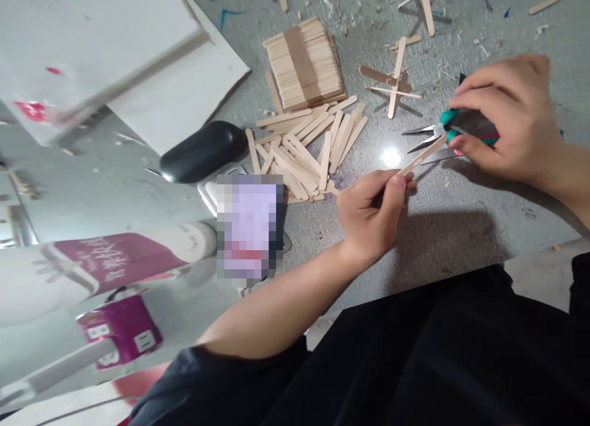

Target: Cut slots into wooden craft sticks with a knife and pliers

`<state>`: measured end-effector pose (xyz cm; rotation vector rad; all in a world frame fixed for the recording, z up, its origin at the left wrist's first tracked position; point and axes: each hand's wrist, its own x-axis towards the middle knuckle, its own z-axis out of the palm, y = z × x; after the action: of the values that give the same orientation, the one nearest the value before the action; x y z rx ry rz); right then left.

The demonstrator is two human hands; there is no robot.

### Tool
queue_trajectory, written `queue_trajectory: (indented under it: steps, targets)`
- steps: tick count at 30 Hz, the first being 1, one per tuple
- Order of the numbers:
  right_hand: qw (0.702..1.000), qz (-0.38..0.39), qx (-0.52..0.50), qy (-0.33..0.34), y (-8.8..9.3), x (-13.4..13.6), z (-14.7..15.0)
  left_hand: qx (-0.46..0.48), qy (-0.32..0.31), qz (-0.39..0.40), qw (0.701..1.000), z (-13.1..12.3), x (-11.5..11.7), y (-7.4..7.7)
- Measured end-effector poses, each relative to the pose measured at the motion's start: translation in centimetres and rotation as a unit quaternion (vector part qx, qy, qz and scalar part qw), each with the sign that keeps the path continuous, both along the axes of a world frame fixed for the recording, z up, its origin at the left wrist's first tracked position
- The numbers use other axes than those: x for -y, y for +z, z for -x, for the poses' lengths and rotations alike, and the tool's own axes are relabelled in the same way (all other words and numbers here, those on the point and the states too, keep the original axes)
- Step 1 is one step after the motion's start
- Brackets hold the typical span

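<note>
My left hand (371,214) is closed, pinching one end of a wooden craft stick (421,157) between thumb and fingers. The stick slants up to the right, its far end close to the pliers. My right hand (519,115) is wrapped round the teal handles of needle-nose pliers (436,131), whose jaws are spread and point left. Beneath the stick, a thin metal blade (440,157) lies on the table, partly hidden by my right hand. Just beyond the pliers stands a small assembly of crossed craft sticks (393,85).
A banded bundle of craft sticks (306,63) lies behind a loose stick pile (308,146). Left of them are a black rounded case (203,152), a blurred-out phone-like object (251,229), a white and maroon bottle (115,260) and a purple power adapter (133,327). Wood scraps litter the grey table (520,229).
</note>
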<state>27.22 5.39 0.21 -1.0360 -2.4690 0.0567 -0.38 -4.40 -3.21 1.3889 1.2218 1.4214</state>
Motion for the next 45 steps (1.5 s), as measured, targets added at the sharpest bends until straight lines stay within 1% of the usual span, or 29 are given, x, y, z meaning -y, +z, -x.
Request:
queue_trajectory:
  steps: [2,4,6,9,13,16,20,21,23,25,26,27,29,32,35,37,39,42,44,45]
  targets:
    - [0.998,-0.049,-0.032,0.013,0.4,1.0,0.6,-0.065,-0.011,-0.035,0.997,0.3,0.3,0.1]
    - [0.995,-0.086,-0.035,0.018,0.5,2.1,1.3,-0.118,-0.024,-0.079,0.990,0.5,0.4,0.2]
    - [0.998,-0.066,-0.009,0.009,0.4,3.0,2.0,-0.153,-0.041,-0.124,0.979,0.6,0.5,0.2]
    - [1.000,0.005,0.023,-0.007,0.2,3.6,2.8,-0.182,-0.064,-0.173,0.966,0.7,0.5,0.2]
    - [0.994,0.102,0.040,-0.017,0.7,3.9,3.3,-0.194,-0.064,-0.199,0.959,0.8,0.5,-0.2]
    - [0.992,0.117,0.028,-0.025,1.1,4.1,3.5,-0.202,-0.064,-0.214,0.954,0.8,0.6,-0.6]
    - [0.995,0.100,0.008,-0.021,0.8,4.3,3.5,-0.210,-0.068,-0.220,0.950,0.7,0.5,-0.7]
    - [0.996,0.085,0.000,-0.016,0.6,4.3,3.4,-0.212,-0.068,-0.221,0.949,0.7,0.5,-0.6]
    - [0.999,0.022,-0.035,0.011,0.1,4.1,3.4,-0.215,-0.065,-0.227,0.948,0.6,0.6,-0.5]
    - [0.994,-0.052,-0.083,0.050,-0.4,3.8,3.5,-0.218,-0.061,-0.230,0.946,0.5,0.6,-0.4]
    - [0.989,-0.080,-0.106,0.065,-0.6,3.7,3.6,-0.219,-0.060,-0.231,0.946,0.5,0.6,-0.4]
    - [0.986,-0.091,-0.120,0.072,-0.7,3.7,3.7,-0.220,-0.057,-0.229,0.946,0.5,0.7,-0.4]
    - [0.987,-0.080,-0.123,0.061,-0.9,3.8,3.9,-0.221,-0.055,-0.229,0.946,0.4,0.7,-0.5]
    - [0.994,-0.036,-0.100,0.030,-0.9,4.0,3.9,-0.214,-0.058,-0.233,0.947,0.4,0.6,-0.3]
    - [0.996,-0.007,-0.090,0.025,-0.8,3.9,3.7,-0.193,-0.080,-0.210,0.955,0.5,0.4,0.1]
    - [0.994,-0.003,-0.108,0.021,-0.7,3.6,3.4,-0.170,-0.091,-0.162,0.968,0.6,0.4,0.4]
    - [0.991,0.018,-0.130,0.007,-0.6,3.2,3.2,-0.134,-0.094,-0.096,0.982,0.7,0.4,0.6]
    - [0.985,0.086,-0.149,0.007,-0.4,2.7,2.8,-0.069,-0.107,-0.016,0.992,0.8,0.4,0.6]
    - [0.979,0.140,-0.146,0.024,-0.4,2.6,2.7,-0.054,-0.127,0.008,0.990,0.9,0.2,0.7]
    - [0.977,0.157,-0.142,0.034,-0.4,2.5,2.7,-0.064,-0.143,0.011,0.988,1.0,0.1,0.7]
